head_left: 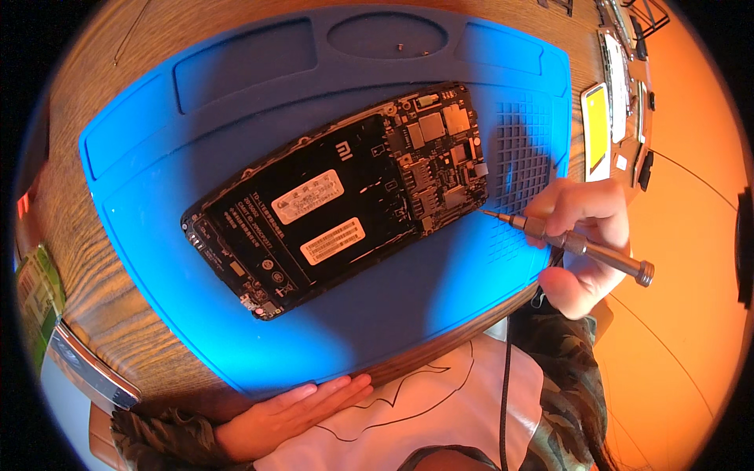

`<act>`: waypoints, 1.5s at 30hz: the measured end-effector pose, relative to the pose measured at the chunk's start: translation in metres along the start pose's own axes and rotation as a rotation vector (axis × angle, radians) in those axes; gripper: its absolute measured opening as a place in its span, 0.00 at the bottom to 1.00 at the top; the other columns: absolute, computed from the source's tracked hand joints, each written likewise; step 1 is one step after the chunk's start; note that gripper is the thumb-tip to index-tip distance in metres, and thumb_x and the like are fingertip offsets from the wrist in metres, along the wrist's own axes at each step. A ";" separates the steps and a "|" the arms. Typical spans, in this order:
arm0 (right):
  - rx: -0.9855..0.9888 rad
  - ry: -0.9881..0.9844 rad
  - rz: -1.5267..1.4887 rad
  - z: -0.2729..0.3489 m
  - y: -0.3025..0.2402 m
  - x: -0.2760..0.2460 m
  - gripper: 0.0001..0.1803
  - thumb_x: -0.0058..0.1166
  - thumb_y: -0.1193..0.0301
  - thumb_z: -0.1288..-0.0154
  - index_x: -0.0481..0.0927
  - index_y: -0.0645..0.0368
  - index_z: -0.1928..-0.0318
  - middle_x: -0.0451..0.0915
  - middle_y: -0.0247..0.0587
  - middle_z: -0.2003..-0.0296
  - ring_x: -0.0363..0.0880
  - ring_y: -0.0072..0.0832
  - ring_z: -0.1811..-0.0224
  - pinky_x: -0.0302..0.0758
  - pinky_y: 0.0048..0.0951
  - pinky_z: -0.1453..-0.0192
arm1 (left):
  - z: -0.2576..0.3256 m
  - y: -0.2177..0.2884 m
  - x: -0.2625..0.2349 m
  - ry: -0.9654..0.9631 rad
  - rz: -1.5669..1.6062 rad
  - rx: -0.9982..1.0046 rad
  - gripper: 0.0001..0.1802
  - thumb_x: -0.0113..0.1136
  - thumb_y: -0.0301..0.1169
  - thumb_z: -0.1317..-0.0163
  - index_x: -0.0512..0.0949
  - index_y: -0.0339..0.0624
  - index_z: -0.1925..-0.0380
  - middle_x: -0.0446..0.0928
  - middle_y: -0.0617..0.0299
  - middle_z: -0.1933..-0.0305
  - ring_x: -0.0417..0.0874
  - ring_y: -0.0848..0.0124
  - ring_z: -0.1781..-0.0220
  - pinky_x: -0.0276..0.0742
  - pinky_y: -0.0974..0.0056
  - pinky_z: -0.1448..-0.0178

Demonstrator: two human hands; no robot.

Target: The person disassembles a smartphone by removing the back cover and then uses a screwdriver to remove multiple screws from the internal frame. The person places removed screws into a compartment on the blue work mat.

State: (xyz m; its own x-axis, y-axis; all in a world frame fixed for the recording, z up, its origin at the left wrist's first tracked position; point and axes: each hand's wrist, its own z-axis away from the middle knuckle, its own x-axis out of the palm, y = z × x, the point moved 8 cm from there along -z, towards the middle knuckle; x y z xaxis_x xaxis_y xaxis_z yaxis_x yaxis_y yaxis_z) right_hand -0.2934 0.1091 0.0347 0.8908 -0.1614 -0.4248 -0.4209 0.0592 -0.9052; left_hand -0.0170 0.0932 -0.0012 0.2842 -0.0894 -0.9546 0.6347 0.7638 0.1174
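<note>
One wooden table spreads under everything, and on it lies one blue mat. One opened phone rests at a slant across the middle of the mat, its inside facing up and its bare circuit board at the right end. I have two hands in view. My left hand lies flat at the table's near edge, fingers straight and together, with nothing showing in it. My right hand is curled, thumb and fingers closed around one metal screwdriver; its tip is at the phone's lower right corner, though I can't tell whether they touch. Two white labels sit on the phone's black middle. Smallest, two screw-like bits lie in the mat's single oval recess.
</note>
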 end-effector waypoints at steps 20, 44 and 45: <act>0.148 0.048 -0.041 0.008 0.013 -0.001 0.16 0.48 0.78 0.52 0.61 0.64 0.61 0.71 0.50 0.71 0.64 0.18 0.78 0.61 0.18 0.73 | -0.001 -0.003 -0.001 0.013 0.055 0.009 0.34 0.39 0.34 0.38 0.49 0.59 0.29 0.48 0.70 0.25 0.50 0.73 0.26 0.39 0.60 0.29; 0.145 0.292 -0.225 -0.040 0.044 -0.015 0.15 0.46 0.88 0.44 0.69 0.65 0.56 0.76 0.56 0.56 0.73 0.22 0.69 0.70 0.17 0.63 | -0.001 -0.007 -0.005 0.028 0.041 0.017 0.33 0.38 0.35 0.36 0.49 0.60 0.30 0.48 0.69 0.25 0.48 0.69 0.25 0.34 0.56 0.27; 0.143 0.297 -0.213 -0.040 0.043 -0.015 0.14 0.46 0.88 0.45 0.69 0.65 0.57 0.76 0.55 0.56 0.73 0.22 0.69 0.70 0.17 0.63 | -0.001 -0.007 -0.004 0.019 0.002 0.026 0.33 0.38 0.35 0.36 0.49 0.60 0.30 0.48 0.69 0.25 0.48 0.69 0.25 0.34 0.56 0.27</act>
State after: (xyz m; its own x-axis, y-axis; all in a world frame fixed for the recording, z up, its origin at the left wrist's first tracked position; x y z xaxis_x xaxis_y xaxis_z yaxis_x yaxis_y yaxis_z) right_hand -0.3314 0.0751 0.0025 0.8584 -0.4617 -0.2236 -0.1854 0.1273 -0.9744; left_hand -0.0231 0.0892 0.0020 0.2718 -0.0753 -0.9594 0.6527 0.7470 0.1263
